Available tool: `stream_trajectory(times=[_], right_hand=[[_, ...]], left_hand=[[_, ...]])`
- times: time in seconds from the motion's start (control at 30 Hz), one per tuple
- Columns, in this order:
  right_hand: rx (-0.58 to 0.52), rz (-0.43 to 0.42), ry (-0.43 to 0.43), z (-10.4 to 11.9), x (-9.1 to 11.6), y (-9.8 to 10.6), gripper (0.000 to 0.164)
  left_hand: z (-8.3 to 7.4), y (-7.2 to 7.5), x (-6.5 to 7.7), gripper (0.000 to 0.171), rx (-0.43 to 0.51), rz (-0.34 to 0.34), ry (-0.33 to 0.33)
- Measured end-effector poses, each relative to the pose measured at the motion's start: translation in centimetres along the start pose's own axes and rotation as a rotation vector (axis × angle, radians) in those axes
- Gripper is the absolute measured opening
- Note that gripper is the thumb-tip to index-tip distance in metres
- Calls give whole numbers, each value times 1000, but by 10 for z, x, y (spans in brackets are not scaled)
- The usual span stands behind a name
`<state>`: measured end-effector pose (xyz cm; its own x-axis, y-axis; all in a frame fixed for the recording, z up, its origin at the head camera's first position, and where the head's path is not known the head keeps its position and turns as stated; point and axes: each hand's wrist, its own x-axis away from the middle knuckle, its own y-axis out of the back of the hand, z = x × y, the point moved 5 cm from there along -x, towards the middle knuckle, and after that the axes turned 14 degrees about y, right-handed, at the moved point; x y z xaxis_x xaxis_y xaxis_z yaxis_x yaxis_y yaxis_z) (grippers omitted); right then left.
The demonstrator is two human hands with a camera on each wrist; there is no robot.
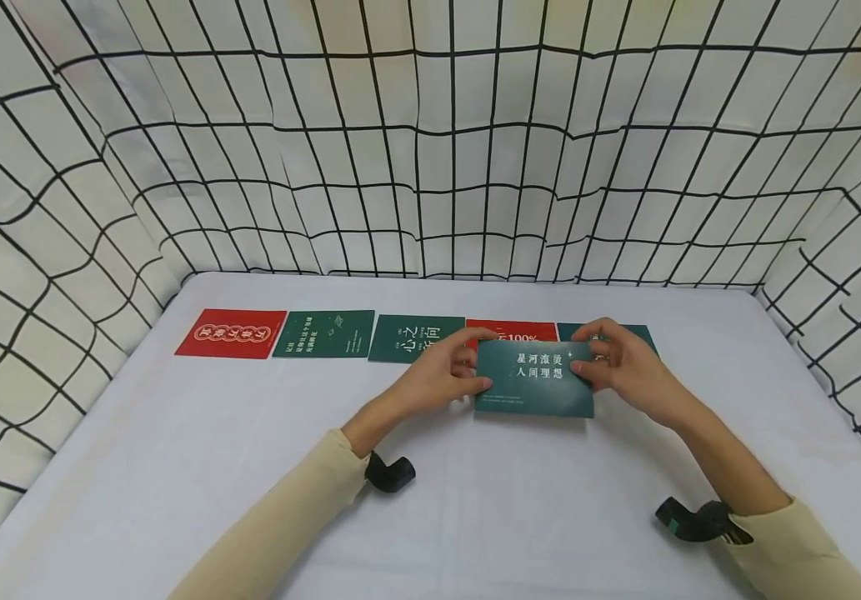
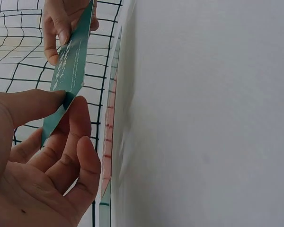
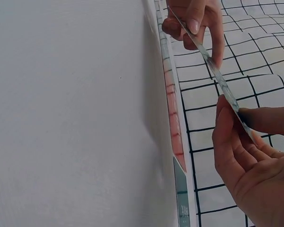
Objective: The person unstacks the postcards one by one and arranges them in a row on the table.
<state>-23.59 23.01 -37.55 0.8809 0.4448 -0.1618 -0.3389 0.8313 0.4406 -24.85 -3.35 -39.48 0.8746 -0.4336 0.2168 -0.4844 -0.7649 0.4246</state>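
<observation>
Both hands hold up a green card (image 1: 535, 392) with white lettering, tilted above the table. My left hand (image 1: 441, 371) pinches its left edge, thumb on the printed face and fingers behind. At the opposite edge my right hand (image 1: 628, 371) pinches it the same way. In the left wrist view the card (image 2: 71, 71) shows its front at a slant, clear of the tabletop. Seen from the right wrist, the card (image 3: 222, 82) is nearly edge-on. Behind it on the table, a red card (image 1: 508, 330) and a dark green card (image 1: 636, 335) are partly covered.
Further left in the same row lie a green card (image 1: 415, 333) with large white characters, another green card (image 1: 325, 333) and a red card (image 1: 231, 333). A white cloth covers the table (image 1: 430, 517). Black netting (image 1: 453, 150) over white sheeting surrounds the back and sides.
</observation>
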Motion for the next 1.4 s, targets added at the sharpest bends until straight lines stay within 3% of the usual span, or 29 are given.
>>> stream_trajectory(times=[0.37, 0.53, 0.8, 1.0, 1.4], right_hand=[[12, -61, -58, 2, 2, 8, 57], [-10, -87, -63, 1, 2, 10, 64], [-88, -218, -38, -1, 2, 17, 72], [-109, -286, -42, -3, 3, 21, 68], [-130, -323, -34, -4, 5, 28, 52]], left_hand=[[-8, -5, -10, 65, 38, -50, -25], [-8, -6, -16, 64, 98, -77, -22], [-11, -9, -27, 64, 181, -135, -33], [-14, -14, -33, 64, 224, -140, -22], [-18, -18, -43, 65, 180, -196, -28]])
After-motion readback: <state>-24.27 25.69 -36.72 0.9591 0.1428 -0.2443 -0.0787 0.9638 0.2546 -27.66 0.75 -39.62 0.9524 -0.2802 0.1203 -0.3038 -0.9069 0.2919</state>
